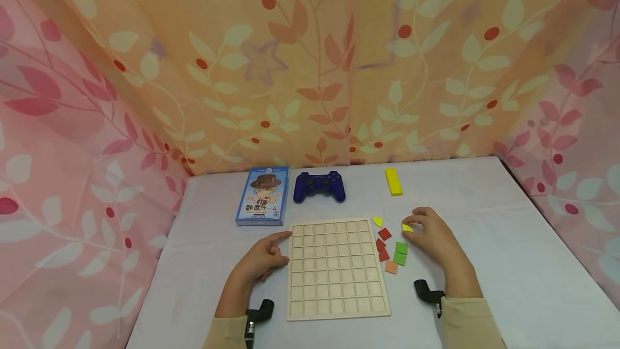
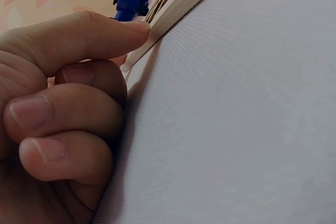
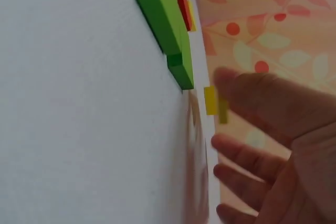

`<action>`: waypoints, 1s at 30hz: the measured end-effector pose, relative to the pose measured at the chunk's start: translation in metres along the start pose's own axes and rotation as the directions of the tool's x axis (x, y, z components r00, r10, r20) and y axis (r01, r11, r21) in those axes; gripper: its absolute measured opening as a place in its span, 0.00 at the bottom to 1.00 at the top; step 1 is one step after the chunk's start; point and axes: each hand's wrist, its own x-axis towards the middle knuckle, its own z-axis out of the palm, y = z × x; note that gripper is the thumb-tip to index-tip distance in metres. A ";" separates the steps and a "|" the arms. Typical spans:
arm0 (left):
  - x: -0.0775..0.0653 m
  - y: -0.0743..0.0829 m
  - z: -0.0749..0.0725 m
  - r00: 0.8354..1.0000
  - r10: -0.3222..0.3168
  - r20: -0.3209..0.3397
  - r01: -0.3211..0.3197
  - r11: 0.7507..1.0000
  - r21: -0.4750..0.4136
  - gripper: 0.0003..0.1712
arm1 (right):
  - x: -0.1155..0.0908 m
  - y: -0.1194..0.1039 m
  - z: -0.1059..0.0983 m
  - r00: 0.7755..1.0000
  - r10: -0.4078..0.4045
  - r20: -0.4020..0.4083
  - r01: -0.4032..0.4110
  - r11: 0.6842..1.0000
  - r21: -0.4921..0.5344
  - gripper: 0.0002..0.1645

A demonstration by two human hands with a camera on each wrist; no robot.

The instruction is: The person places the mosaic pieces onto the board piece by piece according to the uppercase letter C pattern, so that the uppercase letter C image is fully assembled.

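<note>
A pale wooden grid board lies on the white table. My left hand touches its left edge with index fingertip and thumb, the other fingers bent; the thumb lies straight against the edge in the left wrist view. Just right of the board's loose pieces, my right hand pinches a small yellow tile between thumb and index finger. Red tiles, green tiles, an orange tile and a yellow rounded piece lie between board and right hand.
Behind the board are a blue boxed card game, a dark blue game controller and a yellow bar. Patterned cloth hangs along the back and both sides. A black wrist camera mount sits on each wrist.
</note>
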 end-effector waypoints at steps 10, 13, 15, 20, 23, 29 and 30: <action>0.000 0.001 0.001 1.000 -0.016 0.001 0.016 1.000 0.001 0.42 | -0.001 -0.032 -0.028 0.994 -0.111 -0.007 0.111 0.993 0.044 0.17; -0.001 0.001 0.002 1.000 -0.015 -0.005 0.015 1.000 0.001 0.42 | -0.002 -0.042 -0.034 0.989 -0.149 -0.013 0.149 0.987 0.057 0.17; -0.001 0.001 0.002 1.000 -0.009 -0.008 0.009 1.000 0.002 0.42 | -0.002 -0.050 -0.037 0.984 -0.175 -0.022 0.176 0.982 0.069 0.17; -0.002 0.000 0.002 1.000 0.000 -0.009 0.000 1.000 0.000 0.41 | -0.003 -0.069 -0.039 0.972 -0.230 -0.041 0.233 0.966 0.114 0.17; -0.002 0.001 0.002 1.000 0.003 -0.010 -0.003 1.000 -0.003 0.41 | -0.003 -0.079 -0.035 0.963 -0.266 -0.038 0.269 0.951 0.155 0.15; -0.002 -0.001 0.002 1.000 -0.001 -0.017 0.001 1.000 0.000 0.41 | -0.002 -0.092 -0.023 0.945 -0.324 -0.035 0.325 0.926 0.194 0.15; -0.001 -0.002 0.002 1.000 -0.002 -0.017 0.002 1.000 -0.002 0.41 | -0.003 -0.095 -0.021 0.942 -0.333 -0.032 0.333 0.923 0.193 0.15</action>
